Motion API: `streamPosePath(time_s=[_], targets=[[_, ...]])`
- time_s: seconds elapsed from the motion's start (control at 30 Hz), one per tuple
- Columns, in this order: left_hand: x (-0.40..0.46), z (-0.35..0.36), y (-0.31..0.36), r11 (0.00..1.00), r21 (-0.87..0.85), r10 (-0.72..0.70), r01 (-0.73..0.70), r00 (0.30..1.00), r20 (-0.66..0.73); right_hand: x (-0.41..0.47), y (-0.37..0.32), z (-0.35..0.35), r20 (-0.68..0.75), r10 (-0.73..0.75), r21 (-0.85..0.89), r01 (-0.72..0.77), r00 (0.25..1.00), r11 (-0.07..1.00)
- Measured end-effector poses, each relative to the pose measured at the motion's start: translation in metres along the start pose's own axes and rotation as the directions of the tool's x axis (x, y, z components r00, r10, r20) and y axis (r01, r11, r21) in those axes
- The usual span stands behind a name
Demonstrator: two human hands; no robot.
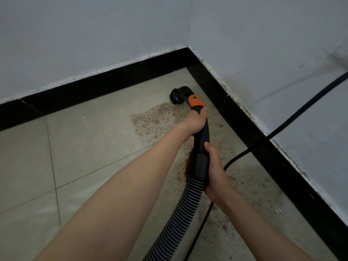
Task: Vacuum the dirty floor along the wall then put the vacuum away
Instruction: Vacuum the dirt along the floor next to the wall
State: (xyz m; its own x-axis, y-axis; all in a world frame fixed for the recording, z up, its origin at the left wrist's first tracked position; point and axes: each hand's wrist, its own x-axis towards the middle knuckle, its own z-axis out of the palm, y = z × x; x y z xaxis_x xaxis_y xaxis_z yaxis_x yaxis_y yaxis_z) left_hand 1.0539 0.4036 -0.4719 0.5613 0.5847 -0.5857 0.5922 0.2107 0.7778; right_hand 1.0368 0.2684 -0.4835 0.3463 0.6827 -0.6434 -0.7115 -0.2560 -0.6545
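Vacuum handle point(200, 129) gripped between left hand point(195, 123), right hand point(214, 172)

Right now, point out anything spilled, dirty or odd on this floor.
A patch of brown grit lies on the tile just behind the vacuum nozzle, near the corner. Darker specks trail along the black baseboard on the right. The wall above it looks stained.

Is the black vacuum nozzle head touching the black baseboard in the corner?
Apart. The head view shows bare beige tile between the black vacuum nozzle head and the black baseboard on both sides.
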Motion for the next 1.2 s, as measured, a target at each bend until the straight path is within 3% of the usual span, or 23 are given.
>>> streamPosePath(time_s=[0.87, 1.2], targets=[[-0.056, -0.072, -0.061, 0.965, -0.260, -0.048, 0.013, 0.990, -0.130, -0.032, 0.037, 0.052, 0.120, 0.105, -0.300, -0.065, 0.987, 0.952], [-0.094, -0.098, -0.082, 0.803, -0.595, -0.089, -0.014, 0.986, -0.144, -0.039, 0.040, 0.070, 0.146, -0.021, -0.547, 0.099, 0.989, 0.832]])
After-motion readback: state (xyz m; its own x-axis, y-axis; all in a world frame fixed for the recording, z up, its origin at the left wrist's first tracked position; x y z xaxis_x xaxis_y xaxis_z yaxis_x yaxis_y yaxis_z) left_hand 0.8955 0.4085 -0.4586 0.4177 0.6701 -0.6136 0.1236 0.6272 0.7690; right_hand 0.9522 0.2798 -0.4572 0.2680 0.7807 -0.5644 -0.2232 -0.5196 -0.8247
